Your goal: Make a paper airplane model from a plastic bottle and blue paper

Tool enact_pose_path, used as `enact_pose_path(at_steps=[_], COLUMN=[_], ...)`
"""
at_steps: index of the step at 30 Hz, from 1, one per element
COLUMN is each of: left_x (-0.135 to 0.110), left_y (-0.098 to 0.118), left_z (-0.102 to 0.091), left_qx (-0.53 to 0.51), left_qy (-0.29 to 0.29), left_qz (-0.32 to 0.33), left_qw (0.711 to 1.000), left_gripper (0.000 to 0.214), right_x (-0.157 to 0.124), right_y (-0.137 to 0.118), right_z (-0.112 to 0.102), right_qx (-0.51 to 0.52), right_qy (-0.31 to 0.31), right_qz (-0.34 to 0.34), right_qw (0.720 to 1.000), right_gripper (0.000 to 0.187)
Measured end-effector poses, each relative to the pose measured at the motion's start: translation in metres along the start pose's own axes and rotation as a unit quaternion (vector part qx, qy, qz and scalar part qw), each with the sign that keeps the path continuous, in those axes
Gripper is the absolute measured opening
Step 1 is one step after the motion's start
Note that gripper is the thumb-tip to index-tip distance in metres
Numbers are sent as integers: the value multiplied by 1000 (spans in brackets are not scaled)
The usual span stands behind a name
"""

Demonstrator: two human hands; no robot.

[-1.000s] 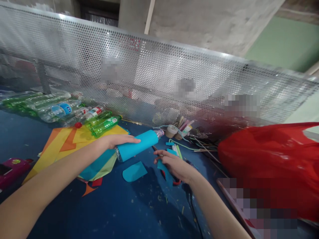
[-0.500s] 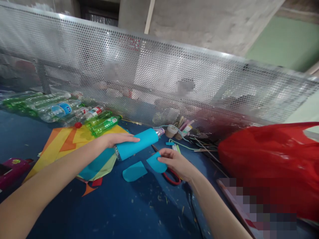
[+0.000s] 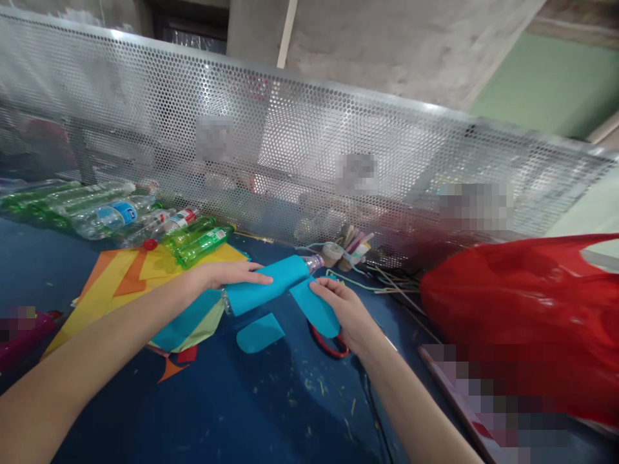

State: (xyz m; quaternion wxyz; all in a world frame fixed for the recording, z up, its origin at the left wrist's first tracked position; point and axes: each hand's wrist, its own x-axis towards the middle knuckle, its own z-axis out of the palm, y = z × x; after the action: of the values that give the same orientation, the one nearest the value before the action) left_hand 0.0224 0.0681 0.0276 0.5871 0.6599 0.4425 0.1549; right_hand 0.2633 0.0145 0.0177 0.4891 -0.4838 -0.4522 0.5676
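A clear plastic bottle (image 3: 315,261) lies on its side in the head view, its body wrapped in a sheet of blue paper (image 3: 283,277). My left hand (image 3: 235,274) lies over the wrapped bottle near its base and holds it down, thumb side toward me. Between the thumb and fingers of my right hand (image 3: 345,306) is a blue paper cutout (image 3: 316,309) with one rounded end, its straight edge close beside the bottle's wrapping. A second blue cutout (image 3: 261,333) of similar shape lies flat on the table below the bottle. Red-handled scissors (image 3: 329,346) are partly hidden under my right hand and the held piece.
Several plastic bottles (image 3: 116,212) lie along the back left, by a perforated metal screen (image 3: 300,129). Coloured paper sheets (image 3: 111,277) spread beneath my left arm. Small cups with sticks (image 3: 355,248) stand behind my right hand. A red plastic bag (image 3: 507,290) fills the right.
My right hand has raised the blue cutout and turned it so its straight edge comes near the wrapped bottle. My left hand stays on the bottle.
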Motion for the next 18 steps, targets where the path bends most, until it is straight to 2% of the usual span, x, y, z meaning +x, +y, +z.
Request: enact_pose_path(at_steps=[7,13,18], left_x=[1,-1,-3], left_y=[-2,2,4], left_z=[2,5,6], left_qx=[36,38,51], left_qy=[20,5,28], left_qz=[23,28,21], left_qw=[999,999,998], left_gripper=[71,67,68], right_x=[-3,-3,-1], right_y=[-2,-1,1], right_z=[3,4,4], right_qx=[12,14,32], right_qy=[26,35,42], right_qz=[5,5,9], right_qw=[1000,999,999], right_gripper=[28,28,27])
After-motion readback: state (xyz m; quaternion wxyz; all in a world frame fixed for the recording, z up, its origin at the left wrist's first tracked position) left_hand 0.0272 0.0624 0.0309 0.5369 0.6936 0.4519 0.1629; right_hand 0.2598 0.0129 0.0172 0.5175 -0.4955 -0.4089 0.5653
